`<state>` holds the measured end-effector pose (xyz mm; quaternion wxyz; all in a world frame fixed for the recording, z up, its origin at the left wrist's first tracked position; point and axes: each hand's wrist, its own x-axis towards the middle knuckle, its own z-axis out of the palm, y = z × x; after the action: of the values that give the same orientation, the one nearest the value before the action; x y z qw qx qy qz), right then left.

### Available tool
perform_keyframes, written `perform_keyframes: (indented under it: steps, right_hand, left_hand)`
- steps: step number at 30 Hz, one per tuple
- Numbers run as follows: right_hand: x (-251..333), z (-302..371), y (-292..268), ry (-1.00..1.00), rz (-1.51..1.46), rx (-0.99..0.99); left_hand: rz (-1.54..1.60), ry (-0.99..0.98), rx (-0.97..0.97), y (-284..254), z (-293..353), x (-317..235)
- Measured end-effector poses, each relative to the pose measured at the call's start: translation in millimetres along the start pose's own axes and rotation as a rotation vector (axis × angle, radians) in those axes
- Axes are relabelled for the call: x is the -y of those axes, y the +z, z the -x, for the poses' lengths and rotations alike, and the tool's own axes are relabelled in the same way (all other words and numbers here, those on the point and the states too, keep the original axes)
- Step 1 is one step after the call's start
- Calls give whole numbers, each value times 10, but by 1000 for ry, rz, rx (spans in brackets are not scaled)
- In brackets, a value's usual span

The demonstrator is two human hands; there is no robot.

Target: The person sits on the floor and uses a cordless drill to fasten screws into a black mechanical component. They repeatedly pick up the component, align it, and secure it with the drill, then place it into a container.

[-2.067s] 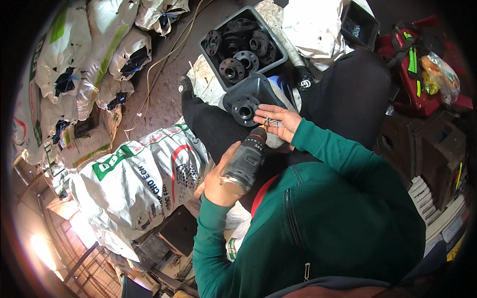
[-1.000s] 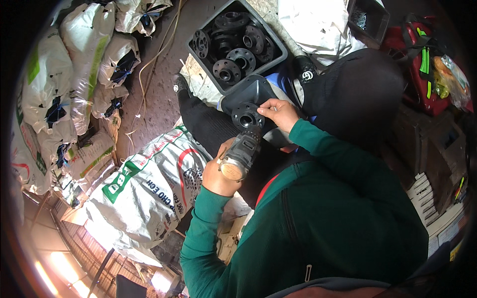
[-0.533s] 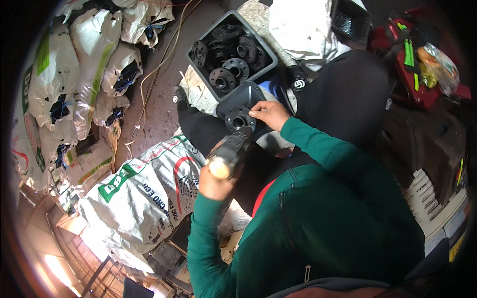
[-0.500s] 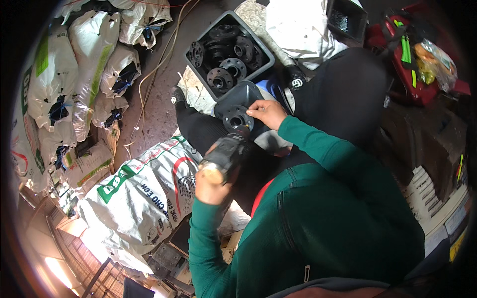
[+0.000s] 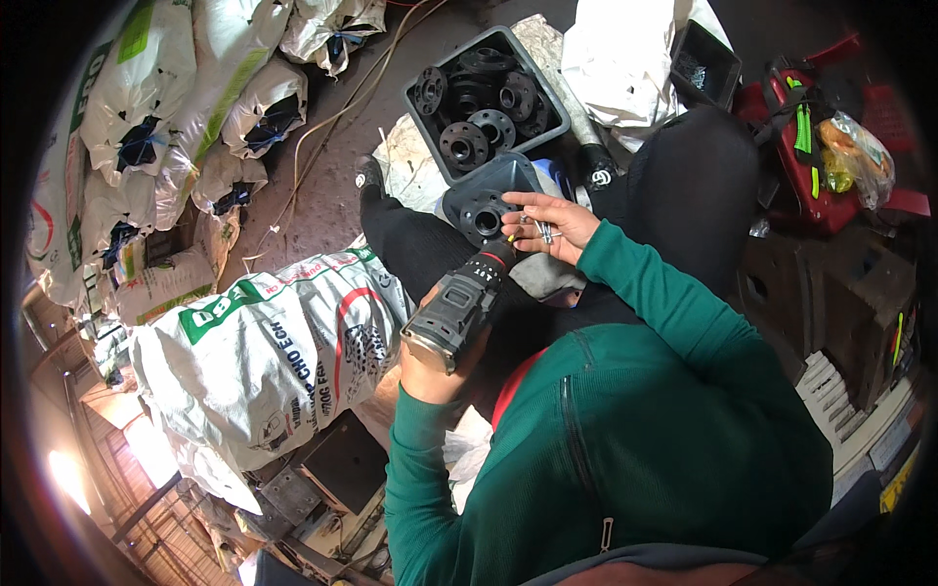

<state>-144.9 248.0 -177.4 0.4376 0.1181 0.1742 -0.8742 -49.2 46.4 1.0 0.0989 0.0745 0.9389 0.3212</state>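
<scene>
My left hand (image 5: pixel 430 376) is wrapped round the grip of a cordless drill (image 5: pixel 457 311), its chuck pointing away from me at a black round flange (image 5: pixel 481 217). The flange has a centre bore and several bolt holes, and rests against a dark grey square-mouthed housing (image 5: pixel 508 174) between my legs. Over the flange's right side, my right hand (image 5: pixel 562 225) pinches several small silver screws (image 5: pixel 543 232) between bent fingers, with the index finger stretched toward the flange. The drill's tip is close by those fingers; whether it touches a screw I cannot tell.
A grey bin (image 5: pixel 561 119) full of black flanges stands just beyond. White sacks (image 5: pixel 156 78) are stacked at the left, and another large sack (image 5: pixel 264 361) lies by my left leg. A dark box (image 5: pixel 705 63) of small metal parts and a red bag (image 5: pixel 772 107) are at the right.
My right fingers have shifted from the flange's edge and now show screws among them. The drill has turned from a blurred position and lies clearer. The whole view has shifted slightly.
</scene>
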Motion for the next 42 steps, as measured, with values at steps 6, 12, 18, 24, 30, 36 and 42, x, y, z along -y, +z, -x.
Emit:
perform_keyframes:
  steps: [6, 12, 18, 24, 30, 36, 42]
  right_hand:
    - [-51, -16, 45, 99, -40, 19]
    - [-40, 4, 64, 124, -45, 4]
    - [-90, -28, 52, 137, -66, -26]
    - [-110, -66, 50, 152, 36, -41]
    - [-113, -38, 28, 97, 85, -169]
    - [-176, -182, -275, -38, 355, -580]
    - [-345, -433, -355, -167, 690, -551]
  left_hand:
    - [-23, 4, 29, -41, -20, 55]
    - [-42, -7, 57, -54, -52, 41]
    - [-79, -23, 102, -114, -119, -55]
    - [-83, -55, 151, -124, -197, -96]
    - [27, -61, 115, -186, -328, -71]
    - [55, -163, 58, -245, -506, 139]
    - [30, -235, 112, -189, -695, 271]
